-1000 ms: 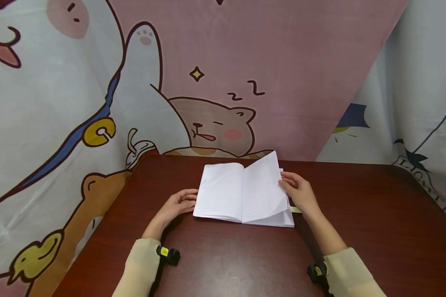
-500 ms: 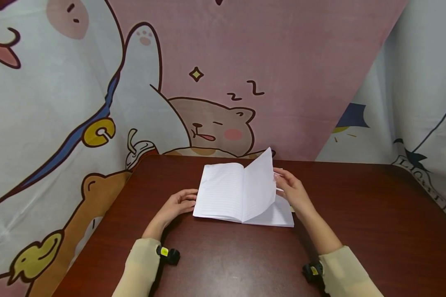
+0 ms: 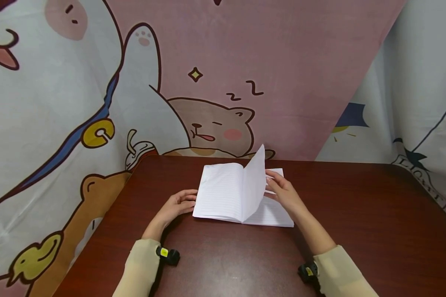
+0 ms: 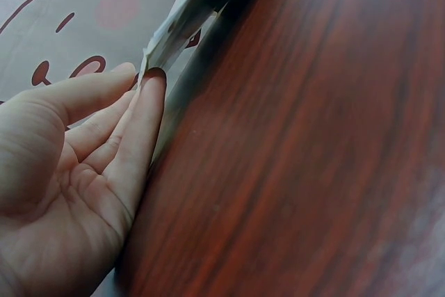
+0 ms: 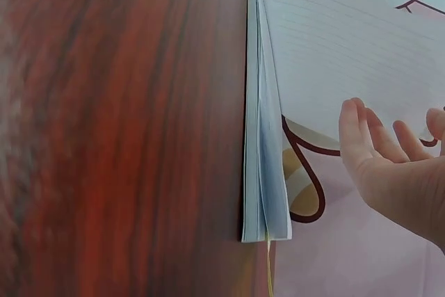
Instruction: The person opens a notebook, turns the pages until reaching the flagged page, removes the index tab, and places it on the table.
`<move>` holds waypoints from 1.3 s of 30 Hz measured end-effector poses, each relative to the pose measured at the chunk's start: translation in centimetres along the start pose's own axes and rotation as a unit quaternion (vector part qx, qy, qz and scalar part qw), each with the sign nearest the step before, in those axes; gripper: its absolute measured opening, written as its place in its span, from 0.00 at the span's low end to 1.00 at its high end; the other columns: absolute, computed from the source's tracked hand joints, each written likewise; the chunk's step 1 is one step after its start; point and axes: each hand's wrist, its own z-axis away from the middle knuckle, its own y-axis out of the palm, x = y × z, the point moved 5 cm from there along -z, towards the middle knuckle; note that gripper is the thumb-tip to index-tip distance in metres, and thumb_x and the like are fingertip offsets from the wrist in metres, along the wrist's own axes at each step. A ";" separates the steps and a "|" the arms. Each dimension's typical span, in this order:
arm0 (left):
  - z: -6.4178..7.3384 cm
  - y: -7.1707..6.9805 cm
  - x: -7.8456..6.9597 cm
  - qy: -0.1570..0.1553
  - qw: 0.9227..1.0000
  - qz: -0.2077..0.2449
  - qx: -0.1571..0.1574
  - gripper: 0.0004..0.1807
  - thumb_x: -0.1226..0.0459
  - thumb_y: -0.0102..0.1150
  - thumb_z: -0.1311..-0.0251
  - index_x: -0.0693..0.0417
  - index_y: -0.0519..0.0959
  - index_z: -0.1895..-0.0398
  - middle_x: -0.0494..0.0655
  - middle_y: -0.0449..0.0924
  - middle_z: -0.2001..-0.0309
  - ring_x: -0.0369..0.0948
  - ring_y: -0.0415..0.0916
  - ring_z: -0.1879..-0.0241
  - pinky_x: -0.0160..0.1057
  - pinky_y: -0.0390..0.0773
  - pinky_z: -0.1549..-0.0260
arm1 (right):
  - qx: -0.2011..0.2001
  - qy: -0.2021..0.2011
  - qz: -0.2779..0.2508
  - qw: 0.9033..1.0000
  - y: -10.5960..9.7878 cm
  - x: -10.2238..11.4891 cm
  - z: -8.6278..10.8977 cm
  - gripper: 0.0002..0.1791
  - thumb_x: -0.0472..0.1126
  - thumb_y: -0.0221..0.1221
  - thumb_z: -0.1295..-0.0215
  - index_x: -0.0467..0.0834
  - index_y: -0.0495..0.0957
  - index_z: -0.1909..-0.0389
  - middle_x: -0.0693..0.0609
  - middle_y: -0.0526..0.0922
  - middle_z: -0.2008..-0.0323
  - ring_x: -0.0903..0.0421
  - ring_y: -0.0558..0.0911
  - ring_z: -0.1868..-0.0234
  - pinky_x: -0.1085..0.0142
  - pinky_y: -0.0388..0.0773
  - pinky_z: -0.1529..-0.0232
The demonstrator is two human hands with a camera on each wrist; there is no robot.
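A white lined notebook (image 3: 223,189) lies spread out flat on the table. One right-hand page (image 3: 253,185) stands raised and leans left, its free edge up. At the notebook's left edge my left hand (image 3: 176,208) pinches the rim; the left wrist view has the edge between thumb and finger, with one finger (image 4: 147,99) along the underside. My right hand (image 3: 287,196) is beside the raised page, its slightly bent fingers touching the side that faces right. In the right wrist view the right thumb is partly cut off, and no page is gripped between it and the fingers.
A dark red-brown wooden table (image 3: 215,260) carries the notebook. Behind and to the left hangs a cartoon-printed cloth (image 3: 301,82). A thin yellow ribbon (image 5: 270,269) trails from the notebook. Small black cameras (image 3: 168,255) sit on both wrists.
My right hand has moved left, and the page has swung up from nearly flat to steeply raised. The left hand has stayed at the left edge.
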 end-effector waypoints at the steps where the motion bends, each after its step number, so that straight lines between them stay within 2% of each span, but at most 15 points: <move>1: 0.0 0.0 0.0 0.000 1.000 -0.001 -0.001 0.26 0.69 0.55 0.30 0.62 0.66 0.30 0.62 0.74 0.40 0.35 0.80 0.52 0.34 0.83 0.51 | 0.006 -0.002 -0.002 1.000 0.2 0.0 0.0 0.28 0.45 0.44 0.20 0.37 0.57 0.25 0.32 0.67 0.33 0.61 0.81 0.48 0.48 0.75 0.36; 10: 0.0 0.1 -0.1 0.000 1.000 0.000 -0.001 0.26 0.69 0.54 0.30 0.62 0.66 0.30 0.62 0.74 0.40 0.35 0.81 0.52 0.35 0.83 0.50 | 0.048 -0.016 -0.002 0.999 1.6 -0.5 -0.3 0.29 0.43 0.46 0.20 0.34 0.56 0.26 0.29 0.67 0.33 0.55 0.80 0.45 0.45 0.74 0.36; 15: 0.0 0.1 0.0 0.003 1.000 -0.002 0.002 0.27 0.69 0.54 0.30 0.61 0.66 0.29 0.63 0.74 0.39 0.36 0.80 0.51 0.35 0.83 0.50 | 0.064 -0.016 0.009 0.998 2.1 -0.7 -0.3 0.29 0.43 0.47 0.21 0.36 0.57 0.26 0.29 0.68 0.33 0.44 0.78 0.39 0.44 0.74 0.36; 21: 0.0 0.1 0.0 0.000 1.000 -0.001 -0.003 0.26 0.69 0.55 0.30 0.61 0.66 0.30 0.63 0.74 0.39 0.36 0.80 0.51 0.34 0.83 0.51 | 0.092 -0.021 0.019 0.995 2.7 -0.7 -0.2 0.29 0.43 0.47 0.21 0.37 0.56 0.25 0.29 0.65 0.30 0.34 0.73 0.34 0.45 0.75 0.36; 30: 0.0 0.1 -0.1 -0.003 1.000 -0.002 -0.008 0.26 0.69 0.55 0.31 0.61 0.67 0.30 0.63 0.74 0.39 0.36 0.80 0.52 0.34 0.83 0.51 | 0.135 -0.039 0.018 0.990 3.3 -0.7 -0.1 0.28 0.41 0.46 0.21 0.37 0.56 0.25 0.30 0.64 0.29 0.30 0.69 0.32 0.39 0.71 0.36; 39: 0.2 0.1 0.0 0.000 1.000 -0.002 -0.007 0.26 0.67 0.56 0.30 0.61 0.67 0.30 0.63 0.74 0.39 0.36 0.80 0.51 0.35 0.83 0.51 | 0.154 -0.032 0.037 0.987 3.8 -1.1 0.0 0.27 0.40 0.47 0.21 0.39 0.58 0.25 0.31 0.65 0.30 0.32 0.70 0.32 0.42 0.73 0.36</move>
